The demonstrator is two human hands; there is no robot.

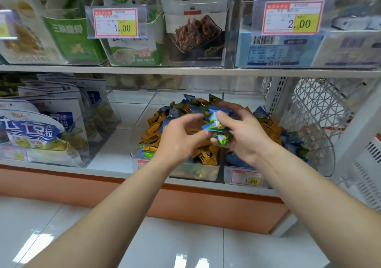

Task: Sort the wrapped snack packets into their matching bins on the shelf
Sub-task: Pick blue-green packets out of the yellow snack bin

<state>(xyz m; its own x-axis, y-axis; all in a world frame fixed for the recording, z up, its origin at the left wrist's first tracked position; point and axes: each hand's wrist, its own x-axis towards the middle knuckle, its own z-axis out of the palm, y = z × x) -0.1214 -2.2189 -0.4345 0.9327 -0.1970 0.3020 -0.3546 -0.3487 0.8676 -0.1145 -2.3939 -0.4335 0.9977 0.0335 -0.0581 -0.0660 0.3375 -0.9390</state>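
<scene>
Two clear bins stand side by side on the lower shelf. The left bin [144, 123] holds mostly orange packets [153, 132] with a few blue and green ones mixed in. The right bin [327, 164] holds blue and green packets [296, 144]. My right hand [245, 135] hovers over the bins, closed on several small green-and-blue wrapped packets [216, 126]. My left hand [181, 138] is just to its left with the fingers spread, their tips near those packets; I cannot see anything gripped in it.
A white wire basket [313, 111] sits to the right of the bins. Clear bins of large blue-and-white bags [41, 127] fill the lower left. The upper shelf [185, 69] carries more snack bins with price tags. An orange plinth and tiled floor lie below.
</scene>
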